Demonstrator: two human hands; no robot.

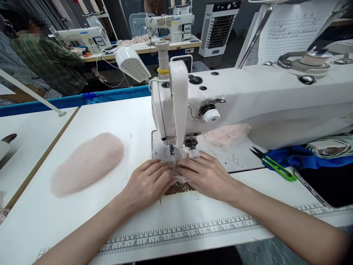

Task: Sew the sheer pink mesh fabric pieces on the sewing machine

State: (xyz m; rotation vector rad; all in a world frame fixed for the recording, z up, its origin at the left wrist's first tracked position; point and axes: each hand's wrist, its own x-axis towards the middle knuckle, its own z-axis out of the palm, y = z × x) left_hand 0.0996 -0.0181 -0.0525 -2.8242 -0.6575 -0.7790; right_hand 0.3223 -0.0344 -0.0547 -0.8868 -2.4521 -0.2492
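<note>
A white sewing machine point(165, 110) stands before me, its presser foot point(172, 151) lowered near a small piece of sheer pale fabric point(180, 179). My left hand point(150, 180) is to the left of the foot, fingers bent and closed on the fabric's edge. On the other side, my right hand point(205, 175) grips the same fabric, fingertips close to the needle area. Much of the fabric is hidden under my fingers. A pale pink oval sheer piece point(89, 163) lies flat on the table at left. More pink fabric point(227, 134) rests behind my right hand.
Green thread snips point(278, 166) lie at right beside blue cloth point(289, 156) and a dark-screened phone or tablet point(328, 184). A printed ruler point(165, 239) runs along the table's front edge. At the back left, a person in a plaid shirt point(46, 62) is near another sewing machine point(82, 36).
</note>
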